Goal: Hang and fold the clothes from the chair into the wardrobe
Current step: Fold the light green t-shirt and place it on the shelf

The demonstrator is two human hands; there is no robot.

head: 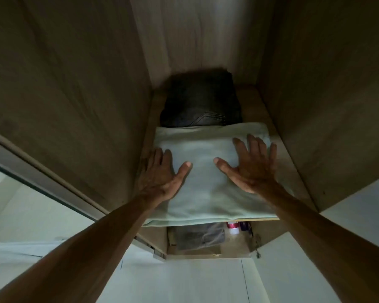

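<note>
On the wardrobe shelf [269, 110], the left hand [160, 173] and right hand [252, 165] press flat, fingers straight, on the folded pale green garment [206, 193]; dark folded jeans [200, 101] lie just behind it.

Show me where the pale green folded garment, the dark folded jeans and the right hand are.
pale green folded garment [202, 184]: head view, bare middle of its top face.
dark folded jeans [201, 101]: head view, middle of the top.
right hand [252, 169]: head view, back of the hand.
</note>
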